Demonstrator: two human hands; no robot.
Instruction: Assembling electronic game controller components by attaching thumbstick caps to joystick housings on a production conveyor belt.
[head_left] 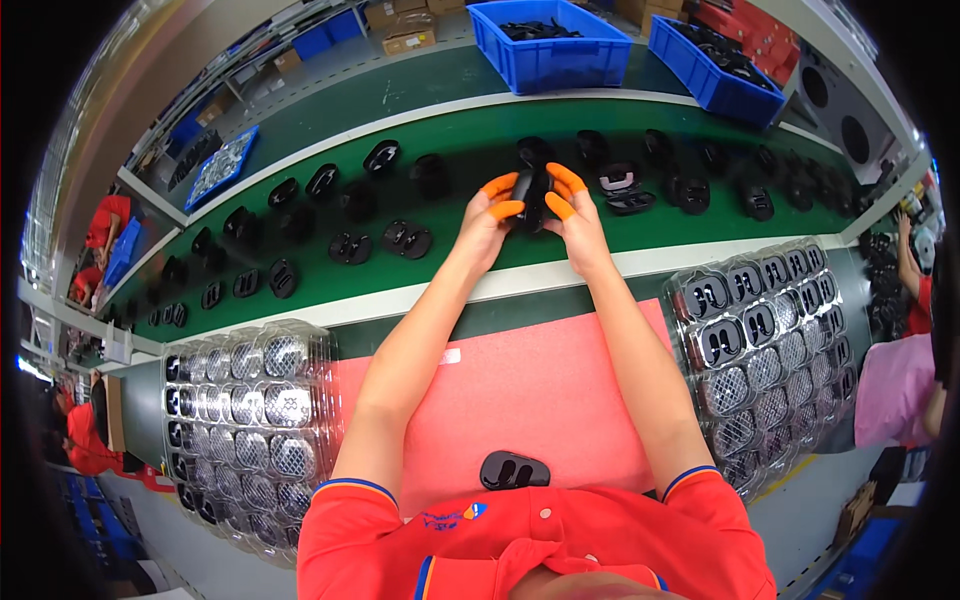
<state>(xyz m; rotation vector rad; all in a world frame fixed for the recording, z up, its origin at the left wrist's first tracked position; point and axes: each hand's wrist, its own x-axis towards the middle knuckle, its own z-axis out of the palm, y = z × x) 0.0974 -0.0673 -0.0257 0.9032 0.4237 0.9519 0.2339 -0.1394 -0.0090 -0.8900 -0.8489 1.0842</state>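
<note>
A glossy black plastic case (531, 190) lies between the two hands, above the green conveyor belt (640, 235), at the far side of the pink mat (530, 390). The left hand (484, 228) grasps its left side and the right hand (580, 225) its right side, the fingertips of both in orange finger cots. Just right of the right hand, an opened black case (628, 200) rests on the belt. A black oval shell with two slots (514, 470) lies on the mat's near part, well apart from both hands. Clear blister trays flank the mat, one left (324, 365), one right (679, 310).
</note>
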